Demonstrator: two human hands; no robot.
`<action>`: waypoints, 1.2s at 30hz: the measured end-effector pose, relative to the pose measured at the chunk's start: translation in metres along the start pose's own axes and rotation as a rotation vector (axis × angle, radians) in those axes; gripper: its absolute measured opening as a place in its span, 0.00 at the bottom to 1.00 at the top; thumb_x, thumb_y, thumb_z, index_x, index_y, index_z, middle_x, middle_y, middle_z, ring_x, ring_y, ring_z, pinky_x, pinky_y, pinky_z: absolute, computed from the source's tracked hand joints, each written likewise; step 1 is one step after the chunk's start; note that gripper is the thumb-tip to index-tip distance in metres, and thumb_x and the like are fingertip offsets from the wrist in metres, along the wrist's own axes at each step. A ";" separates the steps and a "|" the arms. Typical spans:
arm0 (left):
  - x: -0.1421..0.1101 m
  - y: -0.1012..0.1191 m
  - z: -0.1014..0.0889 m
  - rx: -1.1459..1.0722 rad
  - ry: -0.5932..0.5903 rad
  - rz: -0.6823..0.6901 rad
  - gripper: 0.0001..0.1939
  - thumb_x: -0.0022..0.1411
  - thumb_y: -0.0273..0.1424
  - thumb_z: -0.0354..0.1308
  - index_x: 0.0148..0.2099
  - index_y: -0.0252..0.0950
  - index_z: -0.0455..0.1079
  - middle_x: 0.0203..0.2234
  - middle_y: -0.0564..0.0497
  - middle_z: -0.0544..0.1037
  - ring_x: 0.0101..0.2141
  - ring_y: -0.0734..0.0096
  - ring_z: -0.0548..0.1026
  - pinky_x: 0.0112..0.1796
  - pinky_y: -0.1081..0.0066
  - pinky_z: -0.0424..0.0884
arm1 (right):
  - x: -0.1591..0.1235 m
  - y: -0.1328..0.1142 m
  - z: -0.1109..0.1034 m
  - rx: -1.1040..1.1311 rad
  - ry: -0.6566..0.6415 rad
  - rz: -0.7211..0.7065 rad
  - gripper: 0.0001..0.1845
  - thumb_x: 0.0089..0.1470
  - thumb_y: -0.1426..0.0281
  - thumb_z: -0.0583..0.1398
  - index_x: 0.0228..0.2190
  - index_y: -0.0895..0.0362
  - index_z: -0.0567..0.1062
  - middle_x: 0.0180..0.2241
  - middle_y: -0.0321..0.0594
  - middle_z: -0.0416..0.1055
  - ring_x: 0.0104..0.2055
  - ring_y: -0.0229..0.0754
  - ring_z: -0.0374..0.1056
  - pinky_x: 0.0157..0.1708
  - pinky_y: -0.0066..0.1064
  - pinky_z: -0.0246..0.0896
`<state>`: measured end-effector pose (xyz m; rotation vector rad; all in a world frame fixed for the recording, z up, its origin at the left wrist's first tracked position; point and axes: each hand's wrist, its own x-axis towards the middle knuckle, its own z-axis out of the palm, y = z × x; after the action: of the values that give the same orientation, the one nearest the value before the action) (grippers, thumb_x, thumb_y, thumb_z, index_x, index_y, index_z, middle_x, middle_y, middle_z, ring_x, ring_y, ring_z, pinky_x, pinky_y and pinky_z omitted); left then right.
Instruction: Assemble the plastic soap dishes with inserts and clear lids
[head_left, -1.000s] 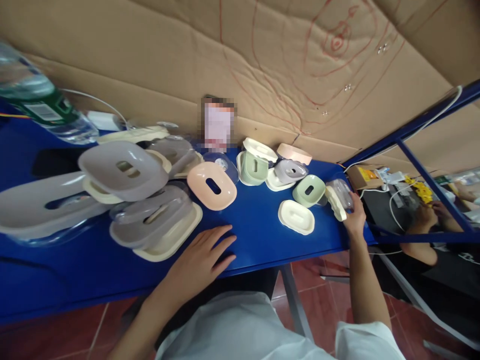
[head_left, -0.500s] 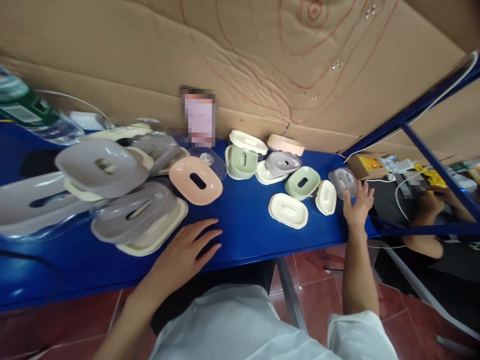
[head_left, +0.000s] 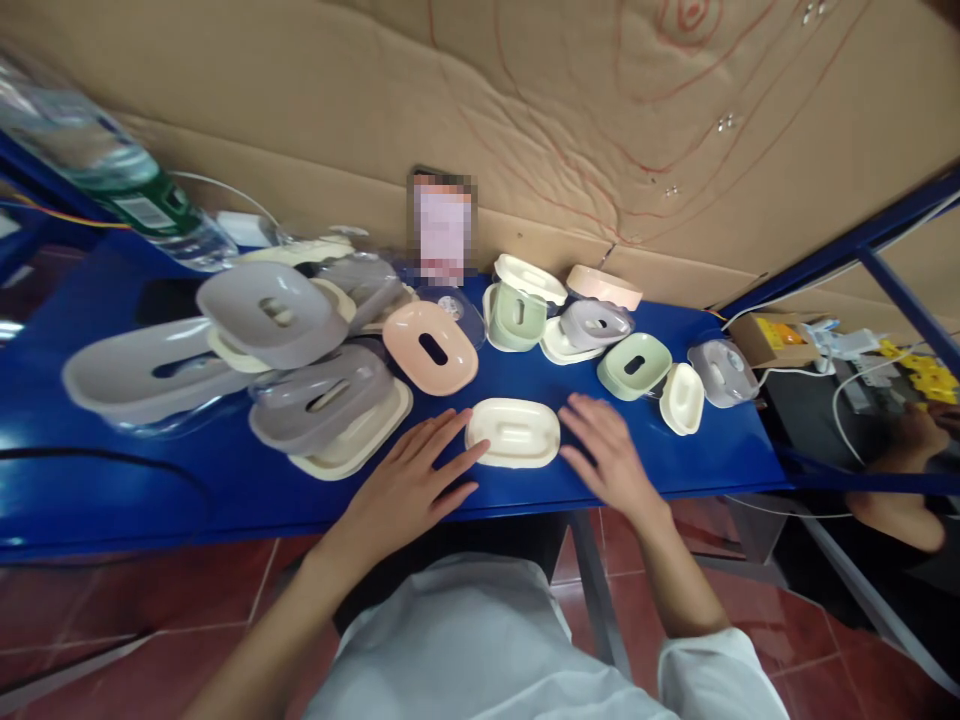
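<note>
A shallow cream soap-dish tray (head_left: 517, 450), oval with a raised bar in its middle, lies flat on the blue table between my hands. My left hand (head_left: 409, 465) is at its left end, fingers spread, with the thumb over the rim. At the right end my right hand (head_left: 604, 455) rests close by with fingers apart; whether it touches the rim I cannot tell. Beyond my left hand sits a peach slotted soap dish (head_left: 450, 375). A green slotted dish (head_left: 637, 368) and a small cream dish (head_left: 682, 400) stand past my right hand.
Grey slotted dishes (head_left: 262, 310) are piled on the left, beside a water bottle (head_left: 161, 205). A phone (head_left: 442, 230) leans on the cardboard wall (head_left: 315, 110). More dishes stand at the back. A grey dish (head_left: 724, 373) is by the blue frame; another person's arm (head_left: 904, 450) is beyond.
My right hand has left the grey dish at the far right and come over to the cream tray. The tray has shifted left along the table, up to my left hand.
</note>
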<state>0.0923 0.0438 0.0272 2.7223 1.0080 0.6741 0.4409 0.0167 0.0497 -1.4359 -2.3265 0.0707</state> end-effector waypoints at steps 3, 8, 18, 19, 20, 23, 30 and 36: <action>0.002 0.001 -0.001 -0.025 -0.014 -0.020 0.20 0.75 0.38 0.59 0.66 0.42 0.72 0.71 0.39 0.67 0.69 0.45 0.67 0.65 0.46 0.70 | 0.017 0.040 -0.003 -0.258 0.161 0.306 0.34 0.71 0.58 0.58 0.72 0.55 0.63 0.70 0.56 0.66 0.73 0.65 0.59 0.71 0.66 0.49; 0.001 0.000 -0.001 -0.082 -0.022 -0.080 0.16 0.75 0.37 0.59 0.61 0.42 0.74 0.68 0.39 0.71 0.67 0.47 0.70 0.64 0.47 0.71 | 0.019 0.045 -0.010 -0.287 0.182 0.366 0.22 0.73 0.61 0.56 0.61 0.54 0.76 0.57 0.50 0.79 0.60 0.58 0.73 0.69 0.59 0.54; -0.003 -0.007 -0.004 -0.363 0.010 -0.269 0.33 0.75 0.36 0.60 0.76 0.47 0.54 0.77 0.41 0.54 0.72 0.50 0.63 0.66 0.50 0.71 | -0.009 -0.056 0.006 0.240 -0.113 -0.066 0.27 0.71 0.76 0.57 0.66 0.44 0.71 0.64 0.38 0.75 0.69 0.51 0.65 0.69 0.56 0.58; -0.003 -0.007 -0.005 -0.362 0.012 -0.264 0.35 0.75 0.36 0.60 0.77 0.48 0.50 0.77 0.40 0.53 0.73 0.50 0.62 0.66 0.49 0.71 | -0.006 -0.053 0.008 0.276 -0.121 -0.076 0.27 0.71 0.77 0.55 0.65 0.45 0.71 0.65 0.39 0.73 0.71 0.51 0.63 0.69 0.56 0.60; -0.003 -0.007 -0.005 -0.356 0.009 -0.253 0.36 0.75 0.36 0.60 0.78 0.49 0.49 0.77 0.41 0.52 0.73 0.50 0.63 0.66 0.49 0.71 | -0.003 -0.049 0.010 0.314 -0.124 -0.085 0.27 0.71 0.79 0.54 0.64 0.46 0.72 0.66 0.40 0.72 0.73 0.51 0.61 0.69 0.56 0.61; -0.003 -0.006 -0.003 -0.312 0.004 -0.214 0.31 0.76 0.35 0.59 0.76 0.50 0.56 0.77 0.43 0.55 0.71 0.50 0.66 0.66 0.50 0.72 | 0.008 -0.043 0.012 0.408 -0.131 -0.090 0.25 0.69 0.79 0.53 0.62 0.49 0.72 0.67 0.44 0.70 0.75 0.51 0.58 0.71 0.59 0.62; -0.003 -0.008 -0.001 -0.247 0.060 -0.155 0.07 0.75 0.30 0.58 0.53 0.40 0.74 0.73 0.41 0.63 0.71 0.50 0.65 0.69 0.46 0.68 | 0.020 -0.062 0.033 0.283 -0.144 -0.158 0.28 0.69 0.65 0.64 0.67 0.47 0.68 0.64 0.47 0.72 0.75 0.55 0.59 0.76 0.64 0.50; -0.001 -0.008 -0.005 -0.280 0.026 -0.172 0.08 0.75 0.37 0.59 0.49 0.40 0.74 0.71 0.40 0.66 0.68 0.51 0.70 0.67 0.49 0.69 | 0.021 -0.023 0.015 0.038 -0.079 -0.086 0.30 0.72 0.59 0.59 0.71 0.44 0.63 0.69 0.46 0.67 0.75 0.56 0.58 0.75 0.64 0.47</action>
<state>0.0844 0.0495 0.0289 2.3636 1.0502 0.7576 0.4076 0.0266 0.0485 -1.3358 -2.4340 0.1497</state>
